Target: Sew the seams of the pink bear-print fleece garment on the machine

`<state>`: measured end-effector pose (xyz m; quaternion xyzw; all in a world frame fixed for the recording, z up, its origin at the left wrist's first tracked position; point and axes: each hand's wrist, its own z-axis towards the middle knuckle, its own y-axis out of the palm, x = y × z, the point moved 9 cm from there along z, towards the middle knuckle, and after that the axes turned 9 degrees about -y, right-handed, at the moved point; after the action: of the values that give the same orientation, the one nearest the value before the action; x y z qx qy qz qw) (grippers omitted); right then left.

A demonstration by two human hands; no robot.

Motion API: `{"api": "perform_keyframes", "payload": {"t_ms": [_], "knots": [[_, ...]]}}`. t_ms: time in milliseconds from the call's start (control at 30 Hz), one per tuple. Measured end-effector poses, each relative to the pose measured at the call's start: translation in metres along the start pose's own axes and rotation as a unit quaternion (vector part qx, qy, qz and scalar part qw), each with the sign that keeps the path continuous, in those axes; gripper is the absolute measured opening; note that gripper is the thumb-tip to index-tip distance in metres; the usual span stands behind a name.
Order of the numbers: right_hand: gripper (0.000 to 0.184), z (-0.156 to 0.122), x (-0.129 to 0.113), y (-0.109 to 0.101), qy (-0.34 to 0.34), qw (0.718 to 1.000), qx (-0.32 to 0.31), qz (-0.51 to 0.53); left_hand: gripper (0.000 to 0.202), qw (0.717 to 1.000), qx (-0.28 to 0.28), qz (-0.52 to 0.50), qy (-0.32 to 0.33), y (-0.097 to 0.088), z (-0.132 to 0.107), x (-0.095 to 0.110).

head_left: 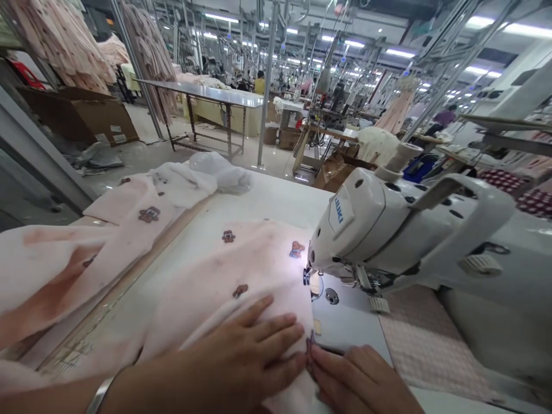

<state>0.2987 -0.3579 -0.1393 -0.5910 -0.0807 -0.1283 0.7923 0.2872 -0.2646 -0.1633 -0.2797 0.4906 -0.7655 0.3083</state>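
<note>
Pink fleece garment (241, 270) with small bear patches lies flat on the white sewing table (267, 198), its right edge running toward the needle. Left hand (245, 359) rests palm down on the fabric, fingers spread and flat, pressing near the hem; a silver bangle (100, 394) sits on that wrist. Right hand (360, 382) is just beside it at the fabric edge, fingertips pinching a small dark tab (309, 347) at the hem; the two hands nearly touch at the fingertips. Whether the right hand's grip fully closes, cannot tell.

Just beyond, white JUKI sewing machine (388, 230) stands on the right, its head lamp lighting the fabric by the presser foot (307, 277). Checked pink cloth (414, 339) lies under the machine arm.

More pink pieces (142, 201) are piled on the table's left side, with a clear plastic bag (224, 169) behind them. Farther off: a long metal table (202, 92), cardboard boxes (86, 115), hanging garments (64, 40), rows of workstations under strip lights, a person in yellow (259, 83).
</note>
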Motion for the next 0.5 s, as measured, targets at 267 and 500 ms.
{"api": "perform_keyframes", "payload": {"t_ms": [267, 500], "knots": [[0.025, 0.009, 0.059, 0.024, 0.101, 0.993, 0.006, 0.062, 0.051, 0.992, -0.079, -0.078, 0.059, 0.009, 0.038, -0.063], [0.024, 0.005, 0.071, 0.034, 0.11, 0.993, 0.011, 0.034, 0.045, 0.988, -0.083, -0.087, 0.096, 0.01, 0.063, -0.097]]}}
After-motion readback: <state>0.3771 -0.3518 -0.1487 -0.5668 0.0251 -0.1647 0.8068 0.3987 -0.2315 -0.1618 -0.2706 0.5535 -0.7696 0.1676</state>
